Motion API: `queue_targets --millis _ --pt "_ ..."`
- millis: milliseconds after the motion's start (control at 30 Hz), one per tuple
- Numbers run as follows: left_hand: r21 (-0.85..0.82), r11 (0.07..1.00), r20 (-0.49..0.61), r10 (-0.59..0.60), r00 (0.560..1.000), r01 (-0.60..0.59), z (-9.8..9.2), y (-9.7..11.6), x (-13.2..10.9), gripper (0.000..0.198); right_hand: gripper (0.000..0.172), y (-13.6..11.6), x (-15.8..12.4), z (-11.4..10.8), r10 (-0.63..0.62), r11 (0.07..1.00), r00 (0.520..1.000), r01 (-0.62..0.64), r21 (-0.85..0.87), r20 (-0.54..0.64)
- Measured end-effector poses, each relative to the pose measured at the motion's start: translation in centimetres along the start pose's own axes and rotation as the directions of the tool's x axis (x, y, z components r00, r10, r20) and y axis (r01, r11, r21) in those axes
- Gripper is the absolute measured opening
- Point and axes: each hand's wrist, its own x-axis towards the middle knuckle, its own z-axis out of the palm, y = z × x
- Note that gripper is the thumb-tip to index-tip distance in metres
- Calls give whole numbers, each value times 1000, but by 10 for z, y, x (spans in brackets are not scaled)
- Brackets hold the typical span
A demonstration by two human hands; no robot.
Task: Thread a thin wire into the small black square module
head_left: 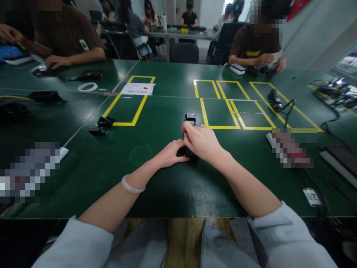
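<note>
A small black boxy device (190, 116) with a jointed upper block lies on the green table in front of me, mostly covered by my hands. My left hand (170, 153), below a pale bangle, grips the device's near left side between thumb and fingers. Over its middle and right side, my right hand (205, 140) is closed, fingers curled on it. The fingertips' exact hold is hidden. Two small black parts, one (106, 121) on the yellow tape and another (97, 131) just nearer to me, lie off to the left.
Yellow tape outlines (223, 127) mark the table (156, 193). A paper sheet (138, 88) and a white ring (87, 87) lie farther left. On the right are a black cabled device (275, 99), a blurred-out flat item (290, 149) and cables. People sit across the table.
</note>
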Motion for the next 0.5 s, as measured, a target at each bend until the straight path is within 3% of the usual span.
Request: queue_targets --millis 500 --pt "14 1000 4 1 1000 -1 -2 3 0 44 24 1 2 5 4 1000 1000 -4 -23 28"
